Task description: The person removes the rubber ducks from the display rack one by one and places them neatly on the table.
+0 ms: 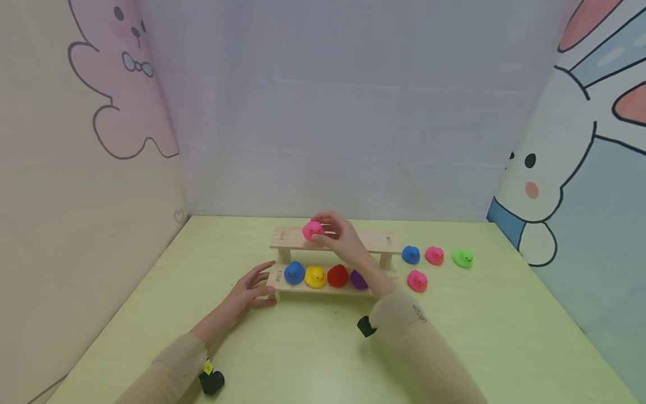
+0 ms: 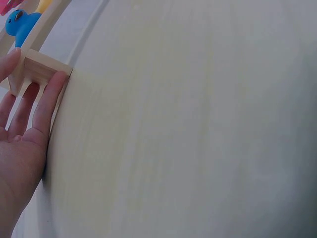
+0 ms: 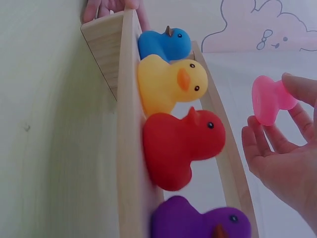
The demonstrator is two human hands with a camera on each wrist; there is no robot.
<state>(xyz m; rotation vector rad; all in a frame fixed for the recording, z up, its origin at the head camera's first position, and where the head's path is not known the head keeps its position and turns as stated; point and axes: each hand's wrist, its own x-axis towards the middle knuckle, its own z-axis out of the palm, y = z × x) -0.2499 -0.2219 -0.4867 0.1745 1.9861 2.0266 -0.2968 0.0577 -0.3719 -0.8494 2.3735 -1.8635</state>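
Observation:
My right hand (image 1: pixel 343 238) pinches a pink rubber duck (image 1: pixel 313 230) between thumb and fingertips at the upper tier of a two-tier wooden shelf (image 1: pixel 375 242). In the right wrist view a gap shows between that duck and the upper board. On the lower tier sit a blue duck (image 1: pixel 294 272), a yellow duck (image 1: pixel 315 277), a red duck (image 1: pixel 337 276) and a purple duck (image 1: pixel 359 280), the last partly hidden by my right forearm. My left hand (image 1: pixel 249 289) touches the shelf's left end with spread, mostly straight fingers, seen against the end support in the left wrist view.
Right of the shelf on the pale yellow-green table (image 1: pixel 313 353) are another blue duck (image 1: pixel 411 255), two pink ducks, one behind (image 1: pixel 434 256) and one in front (image 1: pixel 417 281), and a green duck (image 1: pixel 462 258). A pale curtain (image 1: pixel 353 112) hangs behind the table.

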